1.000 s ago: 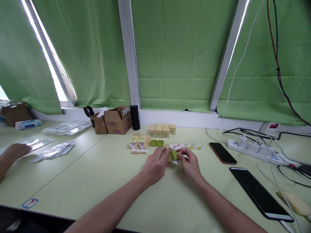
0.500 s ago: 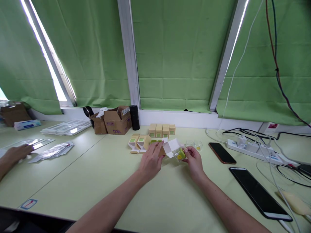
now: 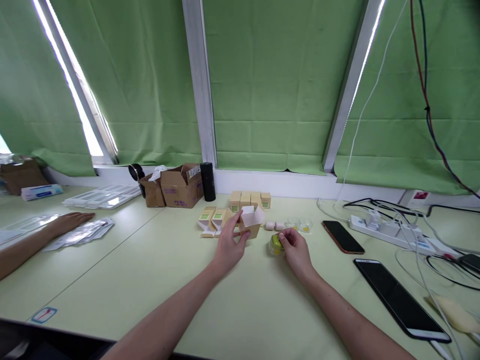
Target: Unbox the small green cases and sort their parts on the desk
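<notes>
My left hand (image 3: pixel 231 244) is closed around a small kraft-paper box (image 3: pixel 250 229) with its white-lined flaps standing up. To the right, my right hand (image 3: pixel 298 250) pinches a small clear container with a yellow-green part (image 3: pixel 276 244), low over the table and apart from the box. Two pale pink cylinders (image 3: pixel 275 226) lie behind it. Beside them are clear round pieces with yellow centres (image 3: pixel 306 226). Two opened kraft boxes (image 3: pixel 213 220) lie left of my left hand, and a row of closed small boxes (image 3: pixel 250 199) stands further back.
Another person's hand (image 3: pixel 73 221) rests by flat plastic packets (image 3: pixel 84 235) at left. Cardboard cartons (image 3: pixel 183 187) and a black cylinder (image 3: pixel 207 182) stand by the wall. Two phones (image 3: pixel 343 237) and a power strip (image 3: pixel 392 233) with loose cables occupy the right side.
My left hand has tipped the box more upright. My right hand has drawn the clear container away from its flaps, slightly down. The other person's hand has moved right, onto the packets.
</notes>
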A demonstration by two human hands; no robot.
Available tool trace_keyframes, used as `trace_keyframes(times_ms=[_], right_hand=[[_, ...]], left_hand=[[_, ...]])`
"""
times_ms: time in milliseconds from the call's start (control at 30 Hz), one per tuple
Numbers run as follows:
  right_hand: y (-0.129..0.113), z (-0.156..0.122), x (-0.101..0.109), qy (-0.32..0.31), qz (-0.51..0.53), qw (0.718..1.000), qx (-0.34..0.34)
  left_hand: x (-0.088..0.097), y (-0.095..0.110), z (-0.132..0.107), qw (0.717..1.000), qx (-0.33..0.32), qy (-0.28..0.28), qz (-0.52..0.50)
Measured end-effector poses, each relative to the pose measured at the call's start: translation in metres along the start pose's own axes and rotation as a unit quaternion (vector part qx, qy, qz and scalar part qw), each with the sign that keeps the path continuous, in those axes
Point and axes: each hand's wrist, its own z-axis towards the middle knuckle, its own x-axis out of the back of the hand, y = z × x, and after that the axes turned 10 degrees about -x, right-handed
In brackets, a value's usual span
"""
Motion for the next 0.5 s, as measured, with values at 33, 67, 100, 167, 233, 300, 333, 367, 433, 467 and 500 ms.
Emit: trace_keyframes(times_ms=[33, 67, 100, 167, 233, 300, 333, 367, 433, 467, 500], right_hand=[[0.0000, -0.0005, 0.0000, -0.001, -0.010, 1.000, 0.002], [-0.0001, -0.0011, 0.0001, -0.001, -0.023, 1.000, 0.006], [-0.0002, -0.0017, 0.0002, -0.002, -0.036, 0.999, 0.010], [-0.0004, -0.0028, 0.0005, -0.005, -0.064, 0.998, 0.019], [-0.0006, -0.0039, 0.0007, -0.008, -0.088, 0.996, 0.024], [-0.0009, -0.0048, 0.0007, -0.011, -0.102, 0.994, 0.029], [-0.0010, -0.0052, 0.0007, -0.011, -0.107, 0.994, 0.032], [-0.0010, -0.0055, 0.0006, -0.012, -0.111, 0.993, 0.035], [-0.0010, -0.0059, 0.0002, -0.013, -0.118, 0.992, 0.037], [-0.0008, -0.0061, 0.0000, -0.013, -0.122, 0.992, 0.036], [-0.0007, -0.0063, -0.0001, -0.015, -0.126, 0.991, 0.034]], left_hand=[[0.0000, 0.0003, 0.0007, 1.000, 0.019, 0.003, -0.012], [0.0000, 0.0005, 0.0016, 0.999, 0.037, 0.006, -0.027], [0.0000, 0.0008, 0.0024, 0.998, 0.051, 0.007, -0.047], [0.0000, 0.0014, 0.0039, 0.992, 0.070, 0.012, -0.101], [-0.0001, 0.0025, 0.0051, 0.984, 0.082, 0.019, -0.158], [-0.0002, 0.0039, 0.0057, 0.973, 0.100, 0.025, -0.205], [-0.0001, 0.0046, 0.0059, 0.967, 0.110, 0.025, -0.227], [0.0000, 0.0051, 0.0060, 0.961, 0.122, 0.023, -0.248], [0.0004, 0.0053, 0.0059, 0.947, 0.150, 0.022, -0.283], [0.0006, 0.0049, 0.0056, 0.941, 0.165, 0.023, -0.294], [0.0008, 0.0041, 0.0053, 0.936, 0.179, 0.026, -0.301]])
